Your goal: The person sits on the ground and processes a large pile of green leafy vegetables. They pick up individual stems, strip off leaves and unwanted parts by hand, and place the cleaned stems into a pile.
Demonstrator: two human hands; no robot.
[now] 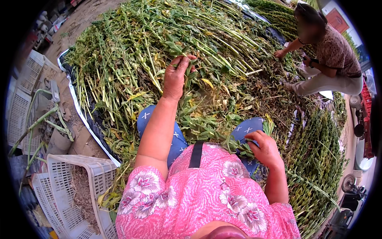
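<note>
My left hand (176,77) is raised in front of my knees, its thumb and fingers pinching a green leafy sprig (174,47) with plump pods. Over my right thigh, my right hand (266,150) is partly curled above a green stalk (238,147) with pods, which looks like sesame. That stalk lies across my lap and passes under the palm. Whether the fingers grip it is hidden. Between my knees, more podded tops (200,121) lie loose among leaves. A broad heap of cut stalks (143,44) spreads beyond, green leaves mixed with yellow and withered ones.
At the lower left, a white plastic crate (100,168) lies tipped, with dry debris inside. A green metal frame (37,124) stands behind it. Another person (337,56) bends over the heap at the upper right. More bundled stalks (316,143) lie at my right.
</note>
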